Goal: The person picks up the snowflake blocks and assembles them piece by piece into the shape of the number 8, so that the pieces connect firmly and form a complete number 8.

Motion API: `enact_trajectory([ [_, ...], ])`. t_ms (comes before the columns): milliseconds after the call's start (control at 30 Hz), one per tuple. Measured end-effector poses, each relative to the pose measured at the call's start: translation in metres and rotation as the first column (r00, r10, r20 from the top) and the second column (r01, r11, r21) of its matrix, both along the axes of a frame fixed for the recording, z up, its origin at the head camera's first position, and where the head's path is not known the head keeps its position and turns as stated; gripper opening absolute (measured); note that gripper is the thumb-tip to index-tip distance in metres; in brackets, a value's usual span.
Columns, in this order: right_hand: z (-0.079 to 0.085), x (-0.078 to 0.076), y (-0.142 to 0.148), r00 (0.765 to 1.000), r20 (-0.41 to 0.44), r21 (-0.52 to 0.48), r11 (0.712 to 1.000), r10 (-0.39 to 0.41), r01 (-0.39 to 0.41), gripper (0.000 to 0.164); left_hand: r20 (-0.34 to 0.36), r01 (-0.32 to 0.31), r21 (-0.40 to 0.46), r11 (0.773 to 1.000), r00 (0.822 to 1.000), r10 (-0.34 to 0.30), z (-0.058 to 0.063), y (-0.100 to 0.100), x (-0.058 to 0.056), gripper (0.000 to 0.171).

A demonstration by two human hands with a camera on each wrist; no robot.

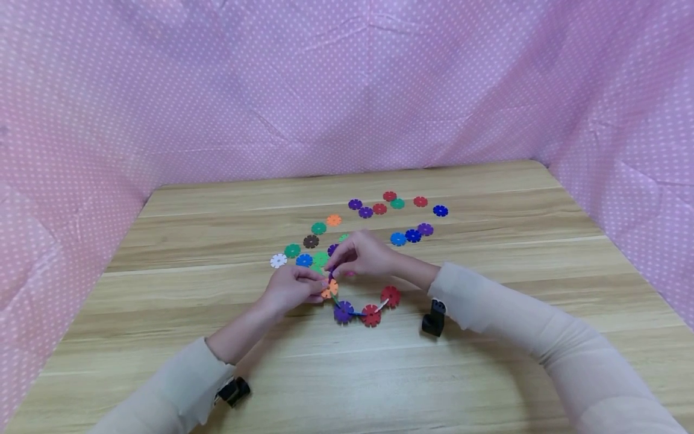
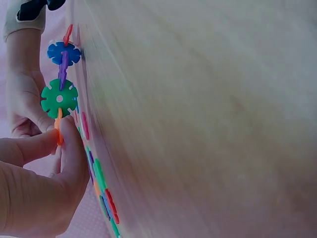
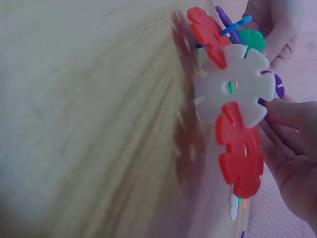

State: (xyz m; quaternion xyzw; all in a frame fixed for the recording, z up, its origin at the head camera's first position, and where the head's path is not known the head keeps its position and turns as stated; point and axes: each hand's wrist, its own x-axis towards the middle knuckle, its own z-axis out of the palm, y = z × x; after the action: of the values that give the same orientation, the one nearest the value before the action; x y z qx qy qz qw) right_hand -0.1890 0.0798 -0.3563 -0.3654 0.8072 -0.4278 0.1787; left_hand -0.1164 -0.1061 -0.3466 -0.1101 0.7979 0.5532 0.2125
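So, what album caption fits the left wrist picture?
Left-hand fingers pinch an orange notched disc slotted into a green notched disc.

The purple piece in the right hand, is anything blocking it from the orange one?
Nothing visible does. The right hand holds the purple piece just at the edge of the orange piece, which the left hand pinches.

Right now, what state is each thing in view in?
Left hand: pinching orange disc
Orange disc: slotted into green disc
Right hand: holding purple disc
Purple disc: at the orange disc; whether joined, unclear
Chain: linked, curved, red disc at one end
Loose discs: flat on the table
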Motion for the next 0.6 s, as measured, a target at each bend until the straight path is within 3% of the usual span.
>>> enact_trajectory([
  [200,-0.0003,0.0013,0.0007,0.999,-0.041,-0.007,1.0,0.014,-0.014,0.015,0.01,-0.003,0.0,1.0,1.0,0.003,0.0,-0.0002,-0.0015,0.018],
  [600,-0.002,0.0006,0.0017,1.0,-0.003,-0.015,1.0,0.014,-0.015,0.013,-0.001,0.023,-0.046,0.999,1.0,-0.023,-0.0013,-0.0007,-0.0032,0.018],
])
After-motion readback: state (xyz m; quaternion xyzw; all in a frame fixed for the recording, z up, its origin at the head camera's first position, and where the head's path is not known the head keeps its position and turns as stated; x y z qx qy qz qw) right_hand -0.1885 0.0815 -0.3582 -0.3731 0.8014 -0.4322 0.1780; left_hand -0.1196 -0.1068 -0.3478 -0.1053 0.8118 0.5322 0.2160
